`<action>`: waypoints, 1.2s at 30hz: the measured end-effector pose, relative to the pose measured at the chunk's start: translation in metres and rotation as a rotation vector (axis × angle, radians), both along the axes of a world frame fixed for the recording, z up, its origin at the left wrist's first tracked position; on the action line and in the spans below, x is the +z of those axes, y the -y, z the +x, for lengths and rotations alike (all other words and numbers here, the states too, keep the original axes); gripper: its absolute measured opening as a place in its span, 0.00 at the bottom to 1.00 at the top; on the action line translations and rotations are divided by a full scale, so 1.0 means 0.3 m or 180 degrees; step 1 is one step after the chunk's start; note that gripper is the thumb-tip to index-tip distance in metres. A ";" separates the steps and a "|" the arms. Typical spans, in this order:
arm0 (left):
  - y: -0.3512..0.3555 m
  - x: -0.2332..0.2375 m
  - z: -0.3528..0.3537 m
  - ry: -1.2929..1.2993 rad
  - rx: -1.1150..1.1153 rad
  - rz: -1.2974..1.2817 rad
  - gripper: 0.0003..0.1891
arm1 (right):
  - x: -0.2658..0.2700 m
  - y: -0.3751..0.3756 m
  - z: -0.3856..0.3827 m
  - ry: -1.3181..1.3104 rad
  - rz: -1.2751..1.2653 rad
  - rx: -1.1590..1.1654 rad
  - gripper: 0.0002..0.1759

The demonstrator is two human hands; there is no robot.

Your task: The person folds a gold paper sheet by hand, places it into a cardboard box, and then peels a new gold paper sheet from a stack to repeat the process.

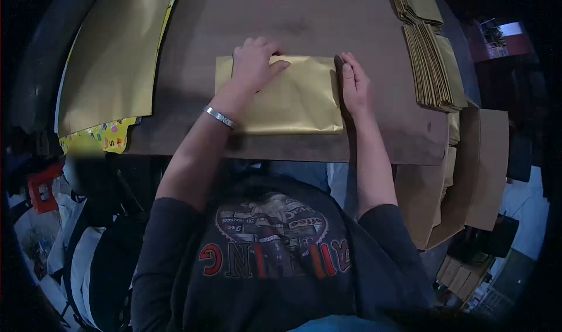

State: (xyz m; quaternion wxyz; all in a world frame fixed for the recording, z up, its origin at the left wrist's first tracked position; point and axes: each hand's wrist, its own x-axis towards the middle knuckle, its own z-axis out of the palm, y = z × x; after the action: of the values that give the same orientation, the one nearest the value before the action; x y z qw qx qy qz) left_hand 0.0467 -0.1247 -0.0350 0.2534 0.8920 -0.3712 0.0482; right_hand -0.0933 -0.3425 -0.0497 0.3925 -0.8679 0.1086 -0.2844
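Note:
A folded gold paper packet (293, 98) lies flat on the brown table in front of me, its surface slightly creased. My left hand (254, 62) rests over its upper left part, thumb apart from the fingers, which reach past the far edge. At the packet's right edge, my right hand (356, 85) stands on its side with the fingers stretched out straight. Neither hand visibly lifts anything.
Large gold sheets (117, 57) lie on the table's left, above a yellow printed sheet (111, 136). Folded gold paper is stacked (430, 68) along the right edge. An open cardboard box (489, 168) stands below it, beside the brown table (281, 147).

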 end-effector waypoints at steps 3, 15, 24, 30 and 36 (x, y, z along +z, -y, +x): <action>0.002 0.011 -0.002 -0.0051 0.0076 0.0060 0.15 | 0.016 -0.007 -0.006 -0.0117 0.0148 0.0042 0.20; 0.009 0.001 -0.016 0.0107 0.0052 0.0152 0.14 | 0.010 -0.016 0.007 -0.0757 -0.1349 0.0890 0.18; 0.090 0.003 -0.314 -0.0212 -0.1298 -0.0441 0.21 | 0.002 -0.001 0.008 -0.0923 -0.1275 0.0966 0.18; 0.081 -0.015 -0.335 0.0147 -0.1217 0.0007 0.34 | -0.014 0.017 0.012 -0.0789 -0.1209 0.1041 0.17; 0.134 -0.001 -0.391 0.0265 -0.0674 -0.0128 0.35 | -0.002 0.033 0.018 -0.0933 -0.1166 0.1103 0.17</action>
State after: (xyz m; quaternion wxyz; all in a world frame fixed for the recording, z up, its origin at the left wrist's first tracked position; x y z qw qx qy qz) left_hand -0.0705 -0.1648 -0.0352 0.2593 0.8398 -0.4725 0.0657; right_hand -0.0880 -0.3523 -0.0502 0.2522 -0.9618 -0.0390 -0.0996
